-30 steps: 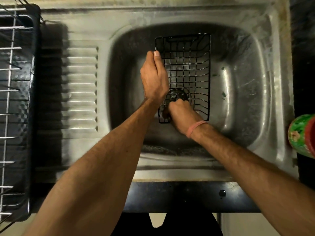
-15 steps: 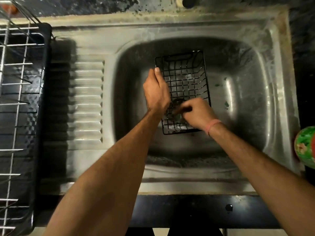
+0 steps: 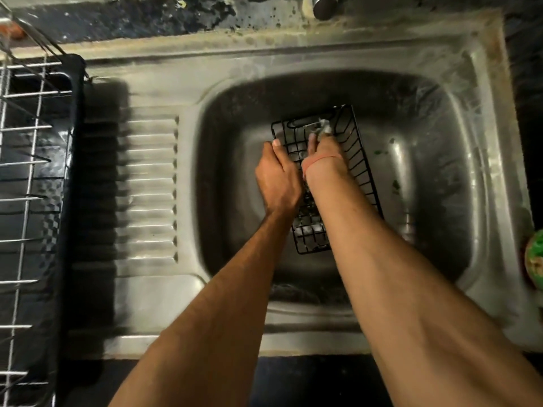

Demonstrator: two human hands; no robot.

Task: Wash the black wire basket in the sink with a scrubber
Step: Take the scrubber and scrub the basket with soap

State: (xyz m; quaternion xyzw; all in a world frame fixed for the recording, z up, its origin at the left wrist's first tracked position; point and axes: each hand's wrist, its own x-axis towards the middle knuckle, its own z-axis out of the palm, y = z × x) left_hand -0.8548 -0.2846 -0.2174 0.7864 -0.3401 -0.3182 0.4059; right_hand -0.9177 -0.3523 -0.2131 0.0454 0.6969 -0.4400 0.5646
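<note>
Your black wire basket (image 3: 357, 171) lies in the bowl of the steel sink (image 3: 435, 183), its long sides running away from you and slightly skewed, soap foam showing on the wires of its near end. Your left hand (image 3: 277, 177) grips the basket's left rim, thumb lying along the wire and pointing away from you, fingers wrapped out of sight under the edge. Just beside it, wrists almost touching, your right hand (image 3: 321, 148) reaches inside the basket toward its far end, its fingers curled round a greyish scrubber (image 3: 324, 127) that presses against the far wall near the handle slot; the scrubber is blurred, so its shape cannot be made out. A pink band (image 3: 320, 160) circles your right wrist. To the right of your right hand, a few green scraps (image 3: 395, 183) sit on the sink floor. Beyond both hands, at the sink's far edge, stands the base of a tap (image 3: 324, 5). Left of your left hand runs the ribbed drainboard (image 3: 147, 189), and past that a dish rack (image 3: 32, 201) with white wires in a black tray. At the far right, on the dark worktop (image 3: 529, 113), a green patterned container (image 3: 534, 262) shows partly
</note>
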